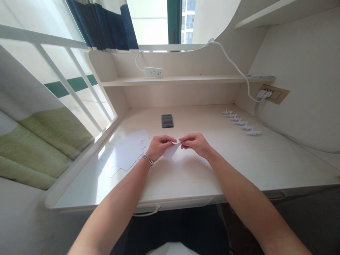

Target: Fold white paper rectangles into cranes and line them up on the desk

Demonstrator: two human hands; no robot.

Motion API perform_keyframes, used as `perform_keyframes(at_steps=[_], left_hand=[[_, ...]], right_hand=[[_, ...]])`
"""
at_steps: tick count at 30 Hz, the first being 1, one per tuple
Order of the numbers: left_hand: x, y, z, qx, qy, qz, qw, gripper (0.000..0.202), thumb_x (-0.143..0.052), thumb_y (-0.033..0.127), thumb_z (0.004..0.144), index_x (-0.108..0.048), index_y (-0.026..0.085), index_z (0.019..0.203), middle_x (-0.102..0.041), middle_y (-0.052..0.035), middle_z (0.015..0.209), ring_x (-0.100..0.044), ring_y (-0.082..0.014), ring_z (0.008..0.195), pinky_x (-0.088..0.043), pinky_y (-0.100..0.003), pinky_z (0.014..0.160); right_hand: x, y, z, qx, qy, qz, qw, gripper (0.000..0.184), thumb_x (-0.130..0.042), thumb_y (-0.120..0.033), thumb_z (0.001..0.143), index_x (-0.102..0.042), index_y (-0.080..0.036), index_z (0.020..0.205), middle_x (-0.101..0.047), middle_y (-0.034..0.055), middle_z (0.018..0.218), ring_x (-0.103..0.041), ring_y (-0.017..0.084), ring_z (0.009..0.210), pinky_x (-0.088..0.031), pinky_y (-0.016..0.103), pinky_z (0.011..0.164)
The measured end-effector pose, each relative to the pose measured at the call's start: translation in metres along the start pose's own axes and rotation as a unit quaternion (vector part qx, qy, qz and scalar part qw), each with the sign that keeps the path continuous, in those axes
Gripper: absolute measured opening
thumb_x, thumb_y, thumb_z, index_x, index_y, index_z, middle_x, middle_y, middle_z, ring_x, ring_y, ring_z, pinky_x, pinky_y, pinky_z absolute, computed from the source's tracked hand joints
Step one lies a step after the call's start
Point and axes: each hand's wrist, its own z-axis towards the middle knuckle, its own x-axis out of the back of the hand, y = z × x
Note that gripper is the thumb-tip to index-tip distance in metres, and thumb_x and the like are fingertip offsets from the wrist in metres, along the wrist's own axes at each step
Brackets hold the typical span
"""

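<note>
My left hand (pixel 160 146) pinches one side of a small white sheet of paper (pixel 170 151), thumb and fingers closed on its upper edge. Across from it, my right hand (pixel 196 143) grips the other end of that edge between thumb and fingertips. The paper is bent along the top and hangs down just above the desk. Beside my left forearm lie several flat white paper sheets (pixel 127 150), partly washed out by sunlight. A row of several small folded paper cranes (pixel 241 122) stands at the back right.
A dark phone-like slab (pixel 167 121) lies beyond my hands on the white desk (pixel 202 173). A power strip (pixel 154 72) sits on the shelf (pixel 183 80). A white cable (pixel 239 71) runs to the wall socket (pixel 275 94). Bed rails (pixel 57 71) border the left side.
</note>
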Motion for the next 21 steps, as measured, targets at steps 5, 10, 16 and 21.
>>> perform_keyframes(at_steps=[5,10,16,21], left_hand=[[0.0016,-0.0010,0.0002,0.003,-0.016,0.000,1.000,0.021,-0.076,0.033,0.065,-0.076,0.016,0.078,-0.070,-0.0051,0.072,-0.058,-0.0134,0.061,-0.042,-0.024,0.054],[0.0032,-0.0010,-0.0005,-0.004,-0.025,-0.003,1.000,0.021,-0.076,0.033,0.066,-0.077,0.016,0.078,-0.070,-0.0046,0.071,-0.057,-0.0128,0.060,-0.040,-0.023,0.053],[0.0039,-0.0010,-0.0018,-0.005,-0.052,0.041,0.998,0.017,-0.075,0.031,0.068,-0.076,0.016,0.076,-0.067,-0.0026,0.065,-0.054,-0.0103,0.055,-0.039,-0.022,0.052],[0.0030,-0.0055,0.0009,-0.026,-0.061,0.042,0.997,0.019,-0.077,0.030,0.065,-0.074,0.015,0.076,-0.069,-0.0043,0.071,-0.059,-0.0123,0.061,-0.043,-0.023,0.055]], right_hand=[[0.0015,-0.0013,-0.0011,-0.014,-0.015,0.015,1.000,0.020,-0.080,-0.025,0.059,-0.076,-0.016,0.076,-0.070,0.0045,0.063,-0.066,0.016,0.060,-0.051,0.028,0.061],[0.0047,-0.0035,-0.0014,-0.029,-0.036,0.056,0.997,0.018,-0.078,-0.022,0.061,-0.076,-0.016,0.078,-0.070,0.0049,0.066,-0.067,0.017,0.062,-0.051,0.029,0.063],[0.0032,-0.0045,-0.0029,-0.054,-0.063,0.043,0.996,0.025,-0.078,-0.034,0.067,-0.076,-0.015,0.084,-0.071,0.0068,0.073,-0.066,0.016,0.066,-0.052,0.031,0.069],[-0.0025,0.0010,-0.0008,-0.048,-0.053,-0.034,0.997,0.029,-0.081,-0.039,0.063,-0.077,-0.015,0.080,-0.069,0.0048,0.069,-0.060,0.012,0.060,-0.050,0.028,0.064]])
